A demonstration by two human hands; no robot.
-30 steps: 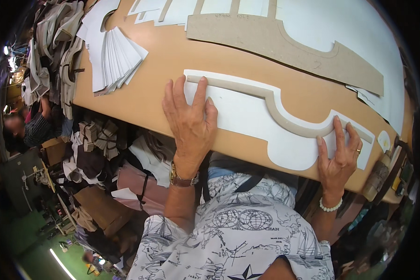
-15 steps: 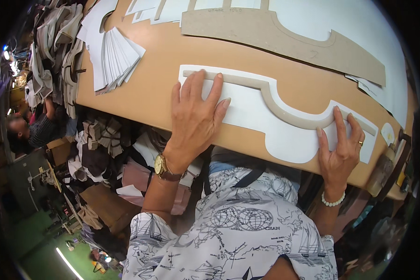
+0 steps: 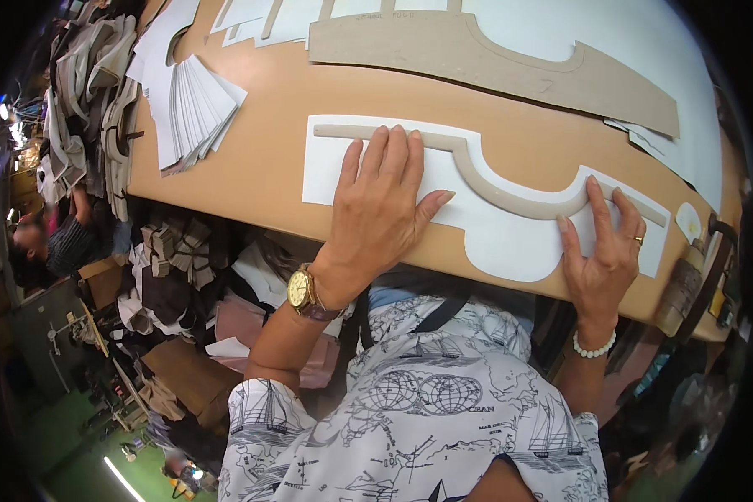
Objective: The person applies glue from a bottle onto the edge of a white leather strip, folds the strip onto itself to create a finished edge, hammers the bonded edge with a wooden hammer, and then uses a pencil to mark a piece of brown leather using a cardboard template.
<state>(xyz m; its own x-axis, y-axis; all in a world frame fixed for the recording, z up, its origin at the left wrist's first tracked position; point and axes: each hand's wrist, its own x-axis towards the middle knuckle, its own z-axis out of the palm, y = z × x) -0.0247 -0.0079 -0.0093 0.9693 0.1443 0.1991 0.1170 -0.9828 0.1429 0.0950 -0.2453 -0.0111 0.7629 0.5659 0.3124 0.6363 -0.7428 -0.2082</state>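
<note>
A white cut piece of paper or fabric (image 3: 510, 247) with a curved outline lies flat at the near edge of the table. Along its far edge runs a narrow grey-beige card strip (image 3: 498, 192), following the curve. My left hand (image 3: 381, 201) rests flat, fingertips on the strip's left part and thumb stretched out to the right. My right hand (image 3: 601, 251) has its fingers spread, with the tips on the strip and white piece near the right end. Neither hand grips anything. Parts of the strip are hidden under my fingers.
A large grey-beige card pattern (image 3: 477, 54) lies farther back over white sheets. Fanned white sheets (image 3: 197, 117) sit at the left of the tan table (image 3: 268, 159). At the right edge stands a worn cylindrical object (image 3: 682, 289). Another person (image 3: 63, 243) is at the far left.
My left hand has slid right along the strip, its fingers now closer together. My right hand stays near the strip's right end. The whole view has shifted slightly.
</note>
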